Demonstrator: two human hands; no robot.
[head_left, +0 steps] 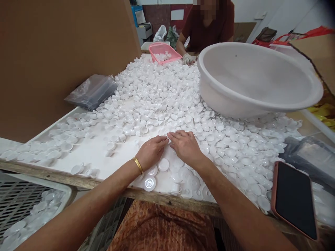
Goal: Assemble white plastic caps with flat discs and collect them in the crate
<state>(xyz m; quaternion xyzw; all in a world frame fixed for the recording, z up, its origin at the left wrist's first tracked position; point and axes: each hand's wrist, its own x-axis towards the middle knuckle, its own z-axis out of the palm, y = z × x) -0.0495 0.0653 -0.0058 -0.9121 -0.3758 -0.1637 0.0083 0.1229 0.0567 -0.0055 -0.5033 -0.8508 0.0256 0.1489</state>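
Observation:
My left hand (151, 150), with a gold bracelet (138, 165) on its wrist, and my right hand (185, 146) meet fingertip to fingertip over the table. The fingers of both are drawn together, and a bit of white shows at their tips; what they pinch is mostly hidden. Below them, near the front edge, lie flat white plastic saucers (163, 165), some overlapping. A heap of small white plastic toy cups (157, 87) spreads beyond my hands. More glossy white pieces (240, 150) cover the table to the right of my right hand.
A large white basin (222, 94) rests on the heap at right. A phone (294, 200) lies at the front right edge. At left are a cardboard sheet (65, 62), a plastic-wrapped pack (91, 91) and a crate (21, 191). Across sits a person (209, 31) near a pink basket (172, 60).

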